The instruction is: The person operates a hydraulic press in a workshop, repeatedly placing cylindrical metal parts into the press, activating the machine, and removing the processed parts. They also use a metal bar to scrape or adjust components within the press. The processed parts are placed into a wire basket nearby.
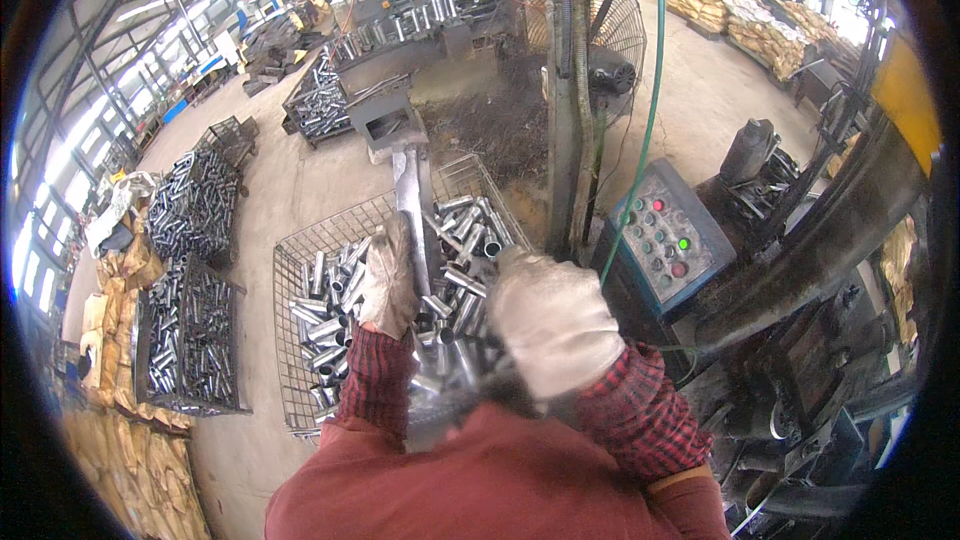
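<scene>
My left hand (390, 278), in a pale work glove, lies along the left side of a narrow metal chute (411, 200), its fingers stretched forward and touching or nearly touching the edge. Under both hands stands a wire basket (282, 290) heaped with short shiny metal tubes (465, 282). My right hand (552, 322), gloved too, is curled over the basket's right side, back of the glove up. Its fingers are mostly hidden, so what they hold cannot be made out. One tube's open end (491, 249) shows just beside its fingertips.
Right of me is a control box (668, 235) with lit buttons, behind a steel post (568, 100) and a green hose (650, 110). A caged fan (612, 30) stands beyond. Bins of tubes (190, 335) and brown sacks (110, 340) line the left.
</scene>
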`<state>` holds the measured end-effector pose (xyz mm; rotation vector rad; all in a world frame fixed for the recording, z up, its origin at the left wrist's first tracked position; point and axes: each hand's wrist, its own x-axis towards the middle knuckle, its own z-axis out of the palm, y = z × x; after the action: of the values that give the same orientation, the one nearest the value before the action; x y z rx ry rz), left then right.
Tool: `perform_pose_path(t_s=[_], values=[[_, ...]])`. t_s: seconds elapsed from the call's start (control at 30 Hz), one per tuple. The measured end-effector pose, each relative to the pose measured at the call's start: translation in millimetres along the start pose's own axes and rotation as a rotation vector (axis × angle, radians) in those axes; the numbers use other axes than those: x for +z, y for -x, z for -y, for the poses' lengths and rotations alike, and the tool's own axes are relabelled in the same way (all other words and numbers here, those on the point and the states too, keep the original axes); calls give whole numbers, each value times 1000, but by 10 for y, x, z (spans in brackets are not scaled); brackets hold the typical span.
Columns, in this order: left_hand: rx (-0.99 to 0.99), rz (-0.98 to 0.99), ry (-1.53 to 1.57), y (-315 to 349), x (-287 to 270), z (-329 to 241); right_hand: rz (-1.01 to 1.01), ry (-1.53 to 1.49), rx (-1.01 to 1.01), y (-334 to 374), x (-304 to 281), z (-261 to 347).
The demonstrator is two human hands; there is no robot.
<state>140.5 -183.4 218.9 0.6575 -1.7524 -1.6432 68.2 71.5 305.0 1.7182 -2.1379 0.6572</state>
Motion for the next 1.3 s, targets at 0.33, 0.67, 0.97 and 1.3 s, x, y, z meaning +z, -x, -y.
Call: perform_pose_path(t_s=[0.33,0.67,0.97,1.3], values=[[-89,172,196,147,103,54,-223,838,-111,30,-15,-319],[-85,363,127,82,34,264,-332,-243,734,890,54,-255],[129,406,-505,-530,217,840,-538,333,1919,3569,-736,-196],[124,421,-409,525,1098,188,351,256,1592,6010,-1246,-1430]])
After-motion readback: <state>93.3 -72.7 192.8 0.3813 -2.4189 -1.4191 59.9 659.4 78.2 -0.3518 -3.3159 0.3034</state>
